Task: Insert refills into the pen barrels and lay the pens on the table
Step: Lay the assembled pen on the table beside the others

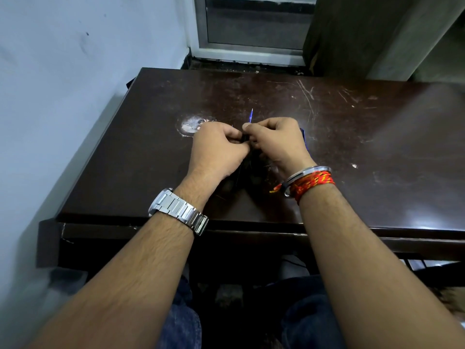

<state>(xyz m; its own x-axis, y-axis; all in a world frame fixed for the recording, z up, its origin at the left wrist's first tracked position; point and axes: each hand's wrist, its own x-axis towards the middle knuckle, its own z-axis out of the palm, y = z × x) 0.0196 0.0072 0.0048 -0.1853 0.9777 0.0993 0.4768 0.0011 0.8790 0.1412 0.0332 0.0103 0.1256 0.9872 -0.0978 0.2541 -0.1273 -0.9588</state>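
My left hand (216, 147) and my right hand (274, 142) meet over the middle of the dark brown table (352, 147), fingers curled together. Between them is a dark pen barrel (246, 138), mostly hidden by the fingers. A thin blue refill (251, 116) sticks up and away from the pinch of my right thumb and forefinger. A blue pen part (304, 138) shows just beyond the right side of my right hand, partly hidden. More dark items lie under my palms; I cannot make them out.
A round worn patch (192, 125) marks the tabletop left of my left hand. A pale wall (63, 84) runs along the table's left side. A metal-framed door (251, 34) stands behind the far edge. My knees sit under the near edge.
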